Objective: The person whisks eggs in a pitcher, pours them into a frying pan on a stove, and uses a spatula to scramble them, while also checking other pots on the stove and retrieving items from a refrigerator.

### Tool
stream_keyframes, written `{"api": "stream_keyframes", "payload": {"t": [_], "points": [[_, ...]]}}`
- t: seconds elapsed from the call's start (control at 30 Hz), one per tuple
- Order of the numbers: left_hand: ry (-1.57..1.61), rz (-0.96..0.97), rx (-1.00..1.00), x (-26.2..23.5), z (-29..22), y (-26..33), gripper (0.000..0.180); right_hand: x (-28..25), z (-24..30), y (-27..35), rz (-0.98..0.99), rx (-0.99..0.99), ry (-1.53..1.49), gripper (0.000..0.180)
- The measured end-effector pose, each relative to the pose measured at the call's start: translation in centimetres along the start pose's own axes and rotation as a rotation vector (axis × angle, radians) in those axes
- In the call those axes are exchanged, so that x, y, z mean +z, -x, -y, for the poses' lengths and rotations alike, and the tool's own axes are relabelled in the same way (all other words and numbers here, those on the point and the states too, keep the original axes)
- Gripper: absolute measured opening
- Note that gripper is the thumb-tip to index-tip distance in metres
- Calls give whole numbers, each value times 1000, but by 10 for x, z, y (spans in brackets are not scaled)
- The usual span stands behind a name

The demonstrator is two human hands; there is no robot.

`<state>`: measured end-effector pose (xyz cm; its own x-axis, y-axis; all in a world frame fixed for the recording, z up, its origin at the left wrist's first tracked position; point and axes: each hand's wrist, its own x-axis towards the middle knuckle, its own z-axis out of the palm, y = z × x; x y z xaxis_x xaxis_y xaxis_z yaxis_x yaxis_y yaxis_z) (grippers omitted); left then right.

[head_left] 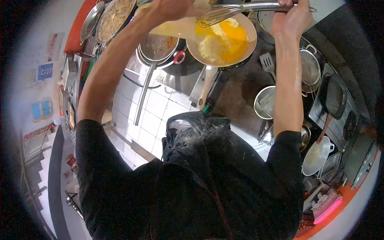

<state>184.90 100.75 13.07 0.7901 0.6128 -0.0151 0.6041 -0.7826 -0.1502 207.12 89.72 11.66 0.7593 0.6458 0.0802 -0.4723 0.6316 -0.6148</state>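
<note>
My right hand (293, 18) is closed round the handle of a wire whisk (262, 6), which points leftward above a frying pan (252, 38). In the pan lie a bright yellow liquid (237, 40) and clumps of pale powder (212, 49). My left hand (174, 10), at the upper edge, is beside the whisk's wire end. Beneath it a pale yellow, translucent container (172, 30) slants toward the pan, and the hand appears closed on it. The fingertips of that hand are partly hidden. The pan's light handle (207, 84) points toward me.
Left of the pan stands a saucepan (154, 50) with a long metal handle. A spatula (267, 63) and a metal bowl (262, 102) lie under my right arm. Farther right are a strainer (309, 66), a dark grill pan (336, 96) and a white pot (316, 158). Large pans (114, 20) stand upper left.
</note>
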Motion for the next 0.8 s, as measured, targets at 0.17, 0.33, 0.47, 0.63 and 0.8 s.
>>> {"api": "stream_keyframes", "payload": {"t": [0.17,0.33,0.47,0.63,0.8], "points": [[-24,108,-13,-19,-7,-6,59,6,6,5,-43,-27,7,26],[-102,249,-105,-43,-22,-7,56,9,10,11,11,-87,-33,24],[-88,189,-103,-46,-24,-4,53,6,10,3,16,-88,-37,23],[-175,210,38,-45,-8,-3,48,10,11,-1,46,-81,-82,22],[-191,227,61,-38,5,-1,50,13,10,-1,63,-78,-100,22]]}}
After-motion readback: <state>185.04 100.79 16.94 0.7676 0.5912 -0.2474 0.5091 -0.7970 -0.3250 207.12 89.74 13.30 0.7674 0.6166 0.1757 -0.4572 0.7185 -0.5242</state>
